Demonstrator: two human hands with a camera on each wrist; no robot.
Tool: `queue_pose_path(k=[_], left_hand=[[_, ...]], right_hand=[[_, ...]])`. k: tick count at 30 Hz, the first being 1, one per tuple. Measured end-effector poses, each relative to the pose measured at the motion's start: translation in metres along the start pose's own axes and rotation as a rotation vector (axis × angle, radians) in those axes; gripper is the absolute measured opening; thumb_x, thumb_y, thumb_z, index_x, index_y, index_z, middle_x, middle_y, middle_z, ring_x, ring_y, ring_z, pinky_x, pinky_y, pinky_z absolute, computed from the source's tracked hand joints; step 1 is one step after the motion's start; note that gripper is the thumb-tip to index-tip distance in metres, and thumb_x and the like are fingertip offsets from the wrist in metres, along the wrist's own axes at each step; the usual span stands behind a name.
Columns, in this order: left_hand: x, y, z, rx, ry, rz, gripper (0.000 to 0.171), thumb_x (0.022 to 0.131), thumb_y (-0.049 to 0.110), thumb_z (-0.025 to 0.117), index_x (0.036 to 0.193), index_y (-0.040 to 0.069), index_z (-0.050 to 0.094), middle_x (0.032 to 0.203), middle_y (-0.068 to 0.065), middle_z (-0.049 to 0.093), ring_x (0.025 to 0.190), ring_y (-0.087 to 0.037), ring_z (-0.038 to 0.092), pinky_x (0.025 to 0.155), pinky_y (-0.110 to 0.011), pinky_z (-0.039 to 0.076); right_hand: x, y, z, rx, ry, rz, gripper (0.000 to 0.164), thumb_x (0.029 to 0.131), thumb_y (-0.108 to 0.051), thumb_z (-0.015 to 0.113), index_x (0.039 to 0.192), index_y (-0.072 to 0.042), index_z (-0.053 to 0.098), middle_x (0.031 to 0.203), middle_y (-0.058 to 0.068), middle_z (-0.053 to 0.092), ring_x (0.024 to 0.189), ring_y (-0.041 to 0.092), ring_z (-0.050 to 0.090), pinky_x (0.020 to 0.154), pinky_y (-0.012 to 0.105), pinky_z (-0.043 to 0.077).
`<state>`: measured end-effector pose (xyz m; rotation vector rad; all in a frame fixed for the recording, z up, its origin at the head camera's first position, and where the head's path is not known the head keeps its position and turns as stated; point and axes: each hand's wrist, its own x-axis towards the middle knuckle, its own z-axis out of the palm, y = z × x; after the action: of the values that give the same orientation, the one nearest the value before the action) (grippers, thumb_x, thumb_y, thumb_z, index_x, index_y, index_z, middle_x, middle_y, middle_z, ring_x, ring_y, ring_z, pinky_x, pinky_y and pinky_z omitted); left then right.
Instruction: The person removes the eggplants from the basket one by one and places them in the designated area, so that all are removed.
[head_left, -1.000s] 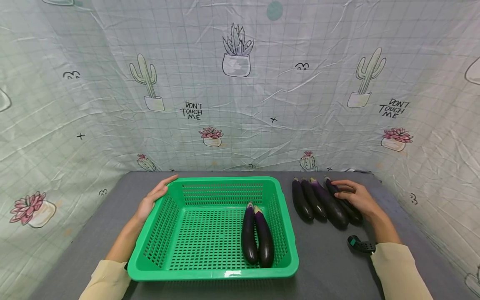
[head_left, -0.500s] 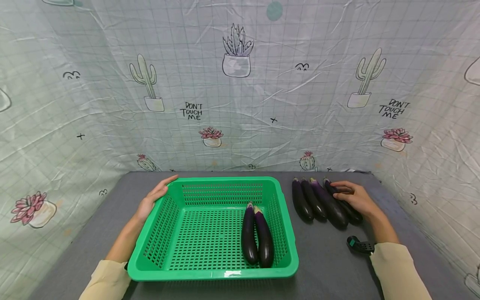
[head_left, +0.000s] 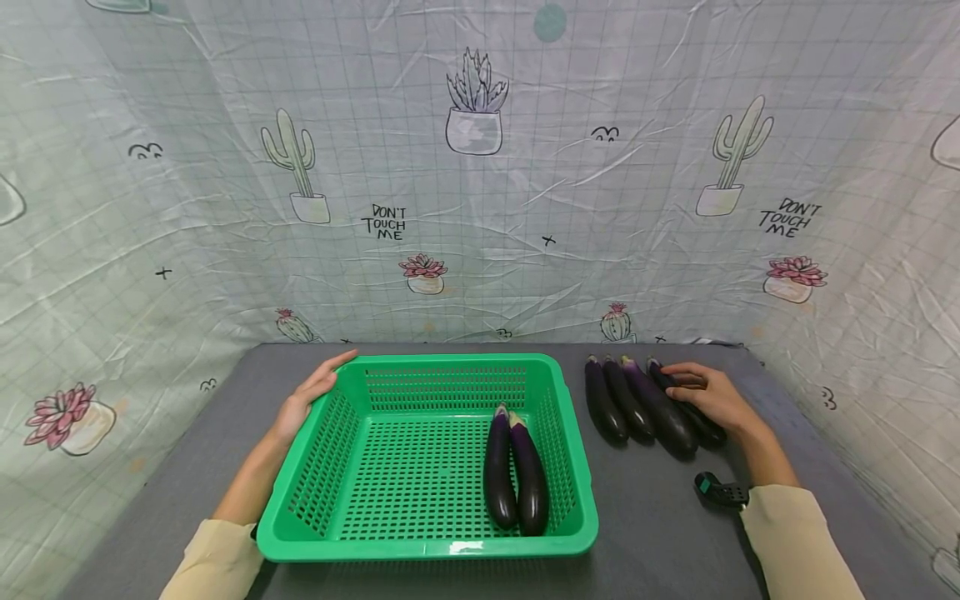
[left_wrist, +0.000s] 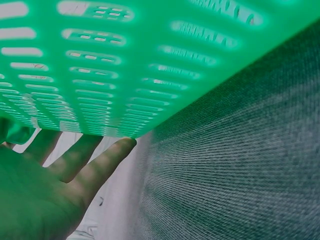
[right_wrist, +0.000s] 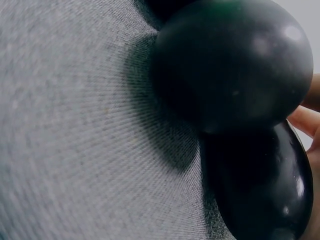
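Rightmost eggplant [head_left: 709, 430] is gripped by the right hand [head_left: 711, 394], should be eased up so the next eggplant [head_left: 663, 415] isn't rolled. Green basket [head_left: 360, 550] is touched by the left hand [head_left: 298, 404], fingers extended.

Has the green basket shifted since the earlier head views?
No, neither way: the green basket sits in the same place against the printed backdrop.
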<state>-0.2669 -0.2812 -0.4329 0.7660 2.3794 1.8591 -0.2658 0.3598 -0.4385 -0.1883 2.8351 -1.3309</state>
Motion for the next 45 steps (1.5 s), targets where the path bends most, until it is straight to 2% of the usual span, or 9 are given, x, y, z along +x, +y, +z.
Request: queue_pose_path(k=[2,5,9,14,19,26,29,32,45], left_hand=[[-0.0002,0.0001,0.0001,0.004,0.002,0.004,0.053,0.115,0.021,0.024,0.162,-0.003,0.025,0.168,-0.029,0.008,0.157,-0.037,0.006,0.119,-0.068,0.007],[-0.0008,-0.0004,0.0001,-0.013,-0.011,0.011,0.053,0.115,0.02,0.023,0.162,-0.003,0.023,0.168,-0.028,0.008,0.153,-0.014,0.026,0.123,-0.043,0.023],[-0.0017,-0.001,0.0002,-0.077,-0.039,0.031,0.052,0.115,0.019,0.022,0.164,-0.001,0.021,0.169,-0.019,0.013,0.134,0.003,0.047,0.105,-0.015,0.042],[-0.0021,-0.0007,-0.0007,-0.134,-0.056,0.034,0.052,0.115,0.018,0.022,0.165,0.004,0.022,0.163,0.002,0.027,0.13,-0.001,0.055,0.102,-0.017,0.048],[-0.002,-0.0008,-0.0008,-0.142,-0.063,0.042,0.051,0.115,0.018,0.022,0.165,0.004,0.022,0.159,0.01,0.031,0.13,-0.002,0.056,0.102,-0.017,0.048],[-0.0013,-0.0015,-0.0004,-0.056,-0.031,0.035,0.052,0.115,0.019,0.022,0.163,-0.001,0.023,0.168,-0.014,0.018,0.141,-0.001,0.041,0.112,-0.023,0.037],[-0.0007,-0.0004,-0.0002,-0.009,-0.009,0.017,0.053,0.115,0.02,0.023,0.162,-0.002,0.024,0.169,-0.025,0.011,0.155,-0.021,0.022,0.123,-0.05,0.02],[-0.0005,0.0,-0.0004,-0.006,-0.005,0.011,0.053,0.115,0.02,0.024,0.162,-0.003,0.025,0.168,-0.03,0.007,0.157,-0.043,0.003,0.117,-0.072,0.005],[0.0003,0.0003,-0.0004,0.003,0.0,0.014,0.053,0.114,0.02,0.024,0.161,-0.005,0.025,0.168,-0.029,0.01,0.154,-0.05,-0.001,0.117,-0.075,0.003]], right_hand=[[-0.0002,-0.0009,-0.0003,-0.002,-0.003,-0.001,0.047,0.103,-0.016,0.064,0.143,0.006,0.055,0.147,0.035,0.051,0.132,0.053,0.053,0.094,0.044,0.057],[-0.0003,-0.0021,-0.0006,-0.002,-0.007,-0.002,0.047,0.103,-0.015,0.064,0.143,0.007,0.055,0.147,0.035,0.051,0.132,0.053,0.053,0.09,0.036,0.056],[-0.0005,-0.0031,-0.0004,-0.004,-0.011,0.0,0.047,0.103,-0.015,0.065,0.143,0.007,0.055,0.148,0.035,0.05,0.133,0.054,0.052,0.093,0.044,0.057],[-0.0006,-0.0029,-0.0005,-0.01,-0.017,0.002,0.046,0.103,-0.015,0.064,0.143,0.007,0.056,0.149,0.035,0.049,0.134,0.055,0.049,0.099,0.058,0.054],[-0.001,-0.0037,-0.001,-0.02,-0.017,-0.012,0.046,0.102,-0.015,0.065,0.141,0.008,0.056,0.147,0.035,0.051,0.132,0.055,0.052,0.096,0.055,0.056],[-0.0008,-0.0016,-0.004,-0.058,-0.03,-0.011,0.046,0.103,-0.017,0.064,0.142,0.007,0.057,0.146,0.033,0.054,0.13,0.051,0.056,0.085,0.026,0.054],[-0.0009,-0.001,-0.0042,-0.052,-0.036,-0.011,0.046,0.103,-0.017,0.064,0.142,0.007,0.056,0.146,0.033,0.053,0.131,0.051,0.055,0.088,0.032,0.056],[-0.0012,-0.0007,-0.004,-0.056,-0.034,-0.016,0.046,0.103,-0.018,0.064,0.142,0.007,0.057,0.146,0.034,0.053,0.131,0.052,0.055,0.093,0.044,0.057],[-0.0016,0.0013,-0.0051,-0.094,-0.014,-0.028,0.044,0.103,-0.017,0.064,0.138,0.007,0.059,0.142,0.035,0.056,0.126,0.052,0.058,0.091,0.051,0.058]])
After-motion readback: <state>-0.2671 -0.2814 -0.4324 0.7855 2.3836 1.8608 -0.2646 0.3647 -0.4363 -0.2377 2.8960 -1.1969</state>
